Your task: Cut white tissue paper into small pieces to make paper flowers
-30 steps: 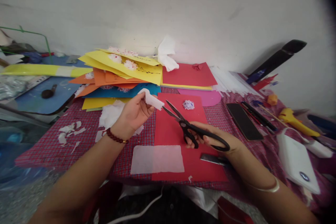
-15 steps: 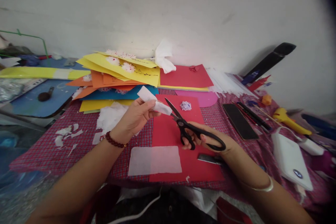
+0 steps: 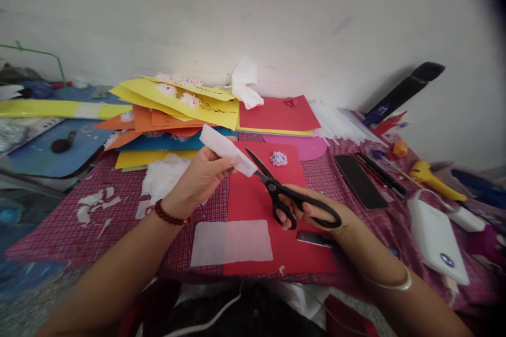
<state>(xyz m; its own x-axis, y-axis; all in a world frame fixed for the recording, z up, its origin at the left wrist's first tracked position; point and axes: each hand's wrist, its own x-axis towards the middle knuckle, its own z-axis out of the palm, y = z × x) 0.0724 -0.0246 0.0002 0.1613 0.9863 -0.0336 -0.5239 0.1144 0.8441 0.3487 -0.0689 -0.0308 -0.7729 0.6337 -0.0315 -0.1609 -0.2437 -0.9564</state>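
**White strip (image 3: 221,150) Held Out to Open Scissors (image 3: 272,185)**

The left hand (image 3: 207,179) pinches the white strip, thumb across its near face, so that one end stands up past the fingers and the other slants towards the blades. That grip probably stiffens the thin material while leaving its lower end free. The right hand (image 3: 294,208) grasps the scissors by their black handles. The blades are parted: one reaches the strip's lower end, its tip out of sight there, while the other stands clear above. Whether the lower blade touches cannot be told.

Both hands work above a red sheet (image 3: 247,200) on the worktop (image 3: 213,216), whose checked cloth shows around it. A pale rectangle (image 3: 233,242) lies flat at the near edge, partly on the red and partly on the cloth, likely within easy reach. A speckled white-and-purple cluster (image 3: 279,158) sits towards the sheet's far end, apart from the blades. Torn scraps (image 3: 95,199) lie off to the left, perhaps there to be out of the way.
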